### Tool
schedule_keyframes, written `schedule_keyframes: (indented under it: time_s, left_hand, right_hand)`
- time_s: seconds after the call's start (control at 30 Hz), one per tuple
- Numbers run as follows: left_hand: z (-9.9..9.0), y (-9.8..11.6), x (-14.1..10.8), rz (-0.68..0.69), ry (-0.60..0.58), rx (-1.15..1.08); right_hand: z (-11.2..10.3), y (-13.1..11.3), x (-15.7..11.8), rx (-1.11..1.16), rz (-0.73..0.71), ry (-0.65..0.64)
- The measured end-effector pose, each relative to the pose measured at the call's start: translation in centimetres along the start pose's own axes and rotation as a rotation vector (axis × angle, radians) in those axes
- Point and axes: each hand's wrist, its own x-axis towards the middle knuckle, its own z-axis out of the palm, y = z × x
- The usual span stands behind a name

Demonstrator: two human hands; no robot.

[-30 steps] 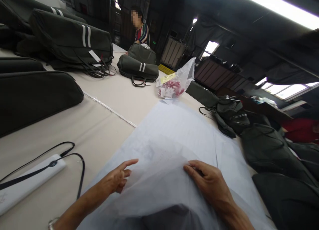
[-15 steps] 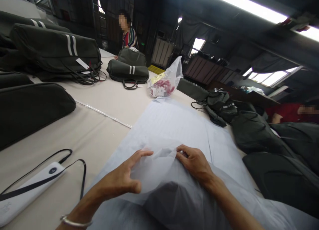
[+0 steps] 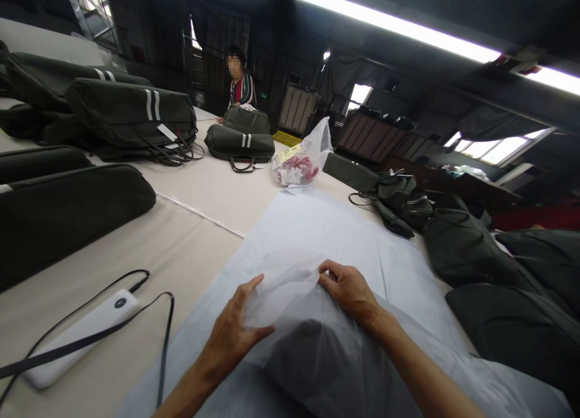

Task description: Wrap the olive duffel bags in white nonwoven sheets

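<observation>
A translucent plastic bag (image 3: 290,297) lies in front of me, with a dark shape showing through it that looks like a dark bag. My right hand (image 3: 350,291) pinches the plastic near its upper edge between thumb and curled fingers. At the plastic's left side, my left hand (image 3: 233,327) has its thumb and fingers spread apart, close to or touching the film. White sheeting (image 3: 330,221) lies flat on the table beneath it all.
Dark green bags with white stripes (image 3: 136,113) sit at the left, and more dark bags (image 3: 475,243) line the right. A clear bag of red items (image 3: 299,164) stands ahead. A white power bank (image 3: 86,333) with a cable lies at left. A person (image 3: 242,89) is across the table.
My left hand has turned, its fingers pointing more upward and its thumb reaching further right. The right hand keeps its pinch on the plastic. The view has shifted slightly.
</observation>
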Motion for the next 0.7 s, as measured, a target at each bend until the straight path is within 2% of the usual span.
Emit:
schedule_keyframes:
  time_s: [0.13,0.23,0.33,0.43,0.53,0.6,0.7]
  left_hand:
    - [-0.7,1.2,2.0,-0.061,0.089,-0.300]
    - [-1.5,1.8,3.1,-0.061,0.044,-0.358]
    - [-1.6,1.6,3.8,-0.199,-0.038,-0.519]
    - [-1.2,0.8,4.6,-0.365,-0.042,-0.759]
    - [-0.8,0.3,5.4,-0.460,-0.026,-0.849]
    - [-0.7,0.1,6.1,-0.478,-0.001,-0.860]
    - [-0.7,0.3,7.0,-0.490,0.058,-0.873]
  right_hand:
    - [0.0,0.0,0.0,-0.004,0.002,-0.004]
    - [-0.1,0.0,0.0,-0.006,-0.007,-0.005]
    - [-0.1,0.1,0.0,-0.009,-0.010,-0.010]
    - [0.0,0.0,0.1,-0.009,0.005,-0.014]
    - [-0.2,-0.4,0.3,0.011,0.045,-0.030]
    - [-1.2,-0.5,0.5,0.073,0.072,-0.089]
    - [-4.3,-0.1,0.0,0.174,0.065,-0.213]
